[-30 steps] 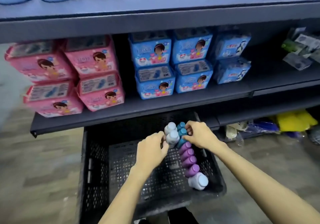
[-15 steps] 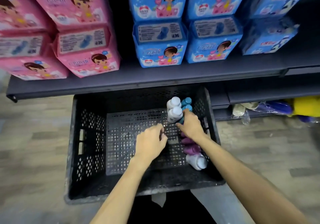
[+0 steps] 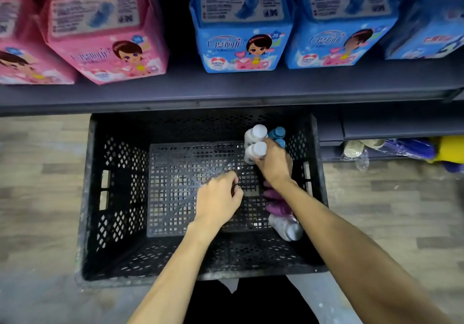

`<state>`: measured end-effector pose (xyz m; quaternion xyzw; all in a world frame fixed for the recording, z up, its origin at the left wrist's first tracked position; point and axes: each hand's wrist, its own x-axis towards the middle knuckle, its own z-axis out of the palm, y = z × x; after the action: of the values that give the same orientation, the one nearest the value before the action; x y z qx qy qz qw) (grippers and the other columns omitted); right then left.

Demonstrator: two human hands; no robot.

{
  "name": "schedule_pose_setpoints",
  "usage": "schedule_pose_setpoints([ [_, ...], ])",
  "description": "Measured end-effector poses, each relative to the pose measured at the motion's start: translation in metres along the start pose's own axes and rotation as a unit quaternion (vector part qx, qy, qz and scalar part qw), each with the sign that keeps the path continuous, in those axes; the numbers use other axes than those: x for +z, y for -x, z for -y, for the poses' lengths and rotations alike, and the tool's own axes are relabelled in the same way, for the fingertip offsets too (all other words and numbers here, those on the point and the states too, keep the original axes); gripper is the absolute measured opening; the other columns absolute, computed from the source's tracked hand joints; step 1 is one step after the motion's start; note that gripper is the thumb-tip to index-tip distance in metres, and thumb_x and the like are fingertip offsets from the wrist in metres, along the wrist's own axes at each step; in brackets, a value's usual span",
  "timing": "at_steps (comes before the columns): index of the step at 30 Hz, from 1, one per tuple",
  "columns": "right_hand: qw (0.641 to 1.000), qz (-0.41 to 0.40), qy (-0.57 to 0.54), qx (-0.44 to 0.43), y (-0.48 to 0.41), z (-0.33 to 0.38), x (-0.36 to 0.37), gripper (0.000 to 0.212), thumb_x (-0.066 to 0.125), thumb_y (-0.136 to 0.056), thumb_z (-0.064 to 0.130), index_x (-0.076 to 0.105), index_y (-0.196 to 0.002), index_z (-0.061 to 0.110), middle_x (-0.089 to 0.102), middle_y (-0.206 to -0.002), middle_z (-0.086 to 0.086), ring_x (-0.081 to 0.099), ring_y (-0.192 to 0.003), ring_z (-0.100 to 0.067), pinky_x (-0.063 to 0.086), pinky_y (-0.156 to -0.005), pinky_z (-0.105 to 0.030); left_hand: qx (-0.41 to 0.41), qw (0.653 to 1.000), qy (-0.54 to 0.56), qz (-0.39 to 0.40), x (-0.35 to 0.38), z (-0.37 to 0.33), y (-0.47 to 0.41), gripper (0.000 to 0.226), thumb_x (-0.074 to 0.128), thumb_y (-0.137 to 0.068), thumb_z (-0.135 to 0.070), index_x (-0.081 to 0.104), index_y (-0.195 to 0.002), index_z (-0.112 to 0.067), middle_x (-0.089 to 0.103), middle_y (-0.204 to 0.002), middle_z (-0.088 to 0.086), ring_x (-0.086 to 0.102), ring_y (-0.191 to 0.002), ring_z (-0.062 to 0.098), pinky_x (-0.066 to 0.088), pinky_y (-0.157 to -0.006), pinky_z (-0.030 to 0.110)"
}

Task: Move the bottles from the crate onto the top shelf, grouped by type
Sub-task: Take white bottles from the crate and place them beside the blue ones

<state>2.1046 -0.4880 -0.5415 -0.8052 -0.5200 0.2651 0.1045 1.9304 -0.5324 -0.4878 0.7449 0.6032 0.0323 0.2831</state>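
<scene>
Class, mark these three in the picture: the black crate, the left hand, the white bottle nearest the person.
black crate [image 3: 125,223]: head view, its left wall.
left hand [image 3: 217,199]: head view, back of the hand.
nearest white bottle [image 3: 286,228]: head view, its body.

Both bare forearms reach forward and down. The left hand [image 3: 217,199] hangs with fingers curled in and holds nothing. The right hand [image 3: 273,165], farther ahead, curls its fingers, it seems, round a white bottle [image 3: 258,149].
</scene>
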Motion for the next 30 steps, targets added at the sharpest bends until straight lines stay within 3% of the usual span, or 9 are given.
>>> schedule_pose_setpoints([
  [4,1.000,0.011,0.014,-0.015,-0.001,-0.005,0.006,0.046,0.075,-0.083,0.025,0.056,-0.124,0.023,0.072,-0.098,-0.010,0.068,-0.089,-0.034,0.050,-0.071,-0.034,0.009,1.000,0.005,0.006,0.004,-0.001,0.003,0.010,0.052,-0.088,-0.028,0.056,-0.095,-0.024,0.064,-0.083,-0.008,0.060,-0.073,0.020,0.048,-0.059,0.033],
  [10,0.999,0.034,-0.027,-0.006,-0.004,-0.005,0.008,0.047,0.076,-0.081,0.021,0.058,-0.124,0.023,0.071,-0.103,-0.010,0.067,-0.095,-0.033,0.055,-0.076,-0.037,0.014,1.000,0.003,0.006,0.004,-0.004,0.010,0.009,0.052,-0.088,-0.027,0.057,-0.095,-0.023,0.061,-0.080,-0.010,0.058,-0.070,0.017,0.040,-0.055,0.029],
  [15,0.999,0.023,-0.023,-0.028,0.003,-0.003,-0.008,0.045,0.077,-0.078,0.032,0.059,-0.119,0.024,0.072,-0.101,-0.007,0.067,-0.093,-0.033,0.053,-0.075,-0.036,0.016,1.000,0.000,-0.003,-0.008,-0.006,0.013,0.010,0.051,-0.088,-0.029,0.057,-0.095,-0.024,0.065,-0.083,-0.009,0.060,-0.073,0.017,0.041,-0.058,0.030],
  [20,0.998,0.006,-0.008,-0.056,0.016,0.022,-0.044,0.052,0.078,-0.076,0.045,0.061,-0.118,0.020,0.071,-0.104,-0.007,0.066,-0.097,-0.033,0.050,-0.075,-0.037,0.034,0.999,-0.004,-0.014,-0.029,-0.008,0.011,0.008,0.050,-0.089,-0.029,0.054,-0.094,-0.024,0.063,-0.083,-0.008,0.059,-0.074,0.017,0.043,-0.059,0.031],
  [26,0.986,-0.025,-0.130,-0.099,0.039,0.067,-0.110,0.052,0.086,-0.071,0.036,0.067,-0.115,0.016,0.071,-0.107,-0.003,0.064,-0.098,-0.021,0.052,-0.085,-0.040,0.073,0.996,-0.018,-0.049,-0.072,-0.011,0.006,0.010,0.049,-0.089,-0.031,0.053,-0.095,-0.024,0.062,-0.083,-0.008,0.060,-0.074,0.019,0.044,-0.059,0.032],
  [30,0.977,-0.058,-0.153,-0.140,0.054,0.098,-0.151,0.053,0.087,-0.072,0.041,0.067,-0.117,0.020,0.071,-0.109,0.004,0.063,-0.099,-0.013,0.049,-0.082,-0.027,0.096,0.990,-0.016,-0.098,-0.113,-0.011,0.000,0.011,0.052,-0.086,-0.031,0.055,-0.094,-0.024,0.063,-0.083,-0.007,0.060,-0.074,0.021,0.039,-0.057,0.031],
])
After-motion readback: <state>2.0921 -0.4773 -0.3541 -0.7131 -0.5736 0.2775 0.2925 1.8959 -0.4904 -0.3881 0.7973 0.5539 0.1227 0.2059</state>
